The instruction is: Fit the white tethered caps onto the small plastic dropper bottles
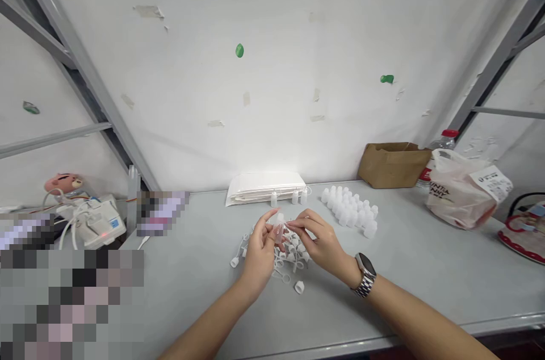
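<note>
My left hand point(261, 243) is closed around a small translucent plastic bottle point(280, 222), held upright above the table. Close beside it, my right hand point(317, 235) pinches with thumb and forefinger at the bottle's side; what lies between those fingertips is too small to make out. Beneath both hands lies a loose pile of white caps with looped straps point(293, 252). One white cap point(299, 287) sits apart, nearer the front edge. Behind the hands, several small bottles with caps and straps point(295, 197) stand upright. To the right, rows of translucent bottles point(349, 206) stand grouped together.
A stack of white packaging point(266, 187) lies against the wall. At the back right are a cardboard box point(394, 167), a bottle with a red cap point(449, 135) and a plastic bag point(460, 189). A power strip with cables point(96, 224) is at the left.
</note>
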A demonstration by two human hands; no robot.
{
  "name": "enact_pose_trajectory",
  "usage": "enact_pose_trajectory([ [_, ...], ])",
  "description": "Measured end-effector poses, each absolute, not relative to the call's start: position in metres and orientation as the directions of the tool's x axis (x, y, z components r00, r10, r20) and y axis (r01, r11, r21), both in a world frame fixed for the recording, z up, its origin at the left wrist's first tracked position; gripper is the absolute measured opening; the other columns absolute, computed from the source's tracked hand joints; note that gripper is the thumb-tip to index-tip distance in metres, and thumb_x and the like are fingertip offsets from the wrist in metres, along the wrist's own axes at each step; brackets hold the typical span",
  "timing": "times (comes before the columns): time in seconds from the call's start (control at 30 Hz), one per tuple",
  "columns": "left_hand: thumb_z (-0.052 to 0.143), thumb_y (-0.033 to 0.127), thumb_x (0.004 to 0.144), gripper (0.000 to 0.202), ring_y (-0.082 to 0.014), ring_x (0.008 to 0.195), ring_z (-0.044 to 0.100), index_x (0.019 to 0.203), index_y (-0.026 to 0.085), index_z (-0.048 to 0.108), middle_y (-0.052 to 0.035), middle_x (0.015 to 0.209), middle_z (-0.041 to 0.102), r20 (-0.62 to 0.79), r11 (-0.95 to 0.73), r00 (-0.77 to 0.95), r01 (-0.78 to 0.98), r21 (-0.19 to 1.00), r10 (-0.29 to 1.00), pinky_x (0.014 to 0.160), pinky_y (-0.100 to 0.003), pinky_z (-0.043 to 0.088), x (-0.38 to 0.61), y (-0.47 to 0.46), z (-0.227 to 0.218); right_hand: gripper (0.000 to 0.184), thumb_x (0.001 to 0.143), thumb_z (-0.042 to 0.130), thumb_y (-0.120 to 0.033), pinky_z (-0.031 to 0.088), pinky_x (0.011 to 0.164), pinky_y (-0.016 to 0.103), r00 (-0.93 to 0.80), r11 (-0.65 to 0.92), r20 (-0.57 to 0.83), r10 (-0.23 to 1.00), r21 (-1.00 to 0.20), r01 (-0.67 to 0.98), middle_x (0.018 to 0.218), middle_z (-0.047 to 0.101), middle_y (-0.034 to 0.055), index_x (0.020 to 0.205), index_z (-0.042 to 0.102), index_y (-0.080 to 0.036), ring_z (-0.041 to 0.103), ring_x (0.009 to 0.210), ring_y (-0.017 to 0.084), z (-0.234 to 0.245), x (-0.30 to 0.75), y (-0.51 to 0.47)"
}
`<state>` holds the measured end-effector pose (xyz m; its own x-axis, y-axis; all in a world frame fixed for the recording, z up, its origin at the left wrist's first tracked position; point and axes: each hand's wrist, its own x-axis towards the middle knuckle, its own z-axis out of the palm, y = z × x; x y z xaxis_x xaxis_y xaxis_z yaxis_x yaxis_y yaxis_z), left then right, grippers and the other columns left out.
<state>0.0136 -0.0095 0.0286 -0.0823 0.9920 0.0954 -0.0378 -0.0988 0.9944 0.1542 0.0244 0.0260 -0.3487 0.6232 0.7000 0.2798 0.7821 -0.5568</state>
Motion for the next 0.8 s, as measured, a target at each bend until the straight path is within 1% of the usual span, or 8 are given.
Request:
enact_pose_trajectory([
  [0.13,0.046,0.04,0.079,0.04,-0.0102,0.058,0.052,0.115,0.022,0.048,0.0009,0.071,0.05,0.125,-0.125,-0.086,0.007,0.992,0.988,0.062,-0.026,0.047,0.011,-0.007,0.026,0.018,0.084,0.045,-0.023,0.045,0.061,0.03,-0.315,0.724,0.652,0.689,-0.638,0.262,0.073,0.052,0.0042,0.089,0.062,-0.024,0.052,0.069,0.016,0.024,0.151,0.023],
  [0.2,0.047,0.039,0.079,0.038,-0.0117,0.065,0.055,0.112,0.021,0.051,-0.001,0.077,0.054,0.142,-0.143,-0.116,0.0,0.99,0.983,0.068,-0.027,0.047,0.008,-0.004,0.026,0.017,0.083,0.048,-0.025,0.045,0.066,0.03,-0.293,0.653,0.59,0.752,-0.725,0.219,0.078,0.053,0.0041,0.094,0.061,-0.024,0.053,0.074,0.016,0.022,0.148,0.022],
  [0.3,0.051,0.038,0.077,0.038,-0.0163,0.089,0.057,0.111,0.021,0.049,-0.0041,0.091,0.058,0.141,-0.164,-0.207,-0.096,0.982,0.968,0.079,-0.027,0.044,0.005,-0.002,0.028,0.031,0.079,0.055,-0.031,0.047,0.069,0.031,-0.216,0.451,0.432,0.876,-0.892,0.044,0.088,0.053,0.0032,0.11,0.051,-0.026,0.054,0.076,0.014,0.021,0.141,0.02],
  [0.37,0.053,0.038,0.076,0.04,-0.0182,0.098,0.055,0.112,0.022,0.047,-0.0057,0.099,0.059,0.122,-0.163,-0.237,-0.16,0.974,0.964,0.082,-0.028,0.043,0.004,-0.003,0.03,0.039,0.074,0.061,-0.036,0.048,0.066,0.031,-0.241,0.252,0.274,0.931,-0.96,-0.119,0.087,0.054,0.0022,0.109,0.048,-0.025,0.056,0.071,0.014,0.02,0.135,0.018],
  [0.43,0.053,0.039,0.076,0.042,-0.0196,0.099,0.055,0.114,0.023,0.046,-0.0067,0.104,0.059,0.09,-0.135,-0.207,-0.213,0.968,0.974,0.08,-0.029,0.044,0.006,-0.004,0.031,0.037,0.069,0.064,-0.04,0.048,0.066,0.031,-0.366,0.042,0.127,0.922,-0.972,-0.233,0.079,0.058,0.0018,0.098,0.053,-0.021,0.059,0.068,0.014,0.019,0.13,0.017],
  [0.5,0.053,0.041,0.076,0.043,-0.0208,0.098,0.056,0.115,0.023,0.045,-0.0079,0.105,0.06,0.054,-0.093,-0.147,-0.27,0.958,0.988,0.078,-0.031,0.045,0.008,-0.006,0.031,0.032,0.067,0.066,-0.041,0.047,0.071,0.033,-0.452,-0.094,0.057,0.89,-0.948,-0.305,0.073,0.061,0.0021,0.087,0.057,-0.017,0.06,0.069,0.015,0.018,0.126,0.016],
  [0.63,0.053,0.04,0.076,0.046,-0.0224,0.099,0.056,0.117,0.022,0.044,-0.0108,0.106,0.061,0.035,-0.051,-0.052,-0.352,0.935,0.998,0.081,-0.033,0.044,0.011,-0.009,0.03,0.025,0.064,0.07,-0.034,0.046,0.076,0.032,-0.44,-0.185,0.027,0.898,-0.883,-0.431,0.069,0.065,0.0027,0.077,0.061,-0.015,0.062,0.068,0.015,0.016,0.126,0.017],
  [0.8,0.056,0.039,0.075,0.042,-0.0217,0.103,0.054,0.113,0.023,0.049,-0.009,0.107,0.062,0.02,-0.022,-0.009,-0.384,0.923,1.0,0.086,-0.034,0.04,0.011,-0.01,0.035,0.022,0.061,0.073,-0.027,0.046,0.074,0.03,-0.43,-0.231,-0.011,0.903,-0.856,-0.463,0.071,0.066,0.0034,0.074,0.061,-0.013,0.062,0.067,0.014,0.017,0.129,0.02],
])
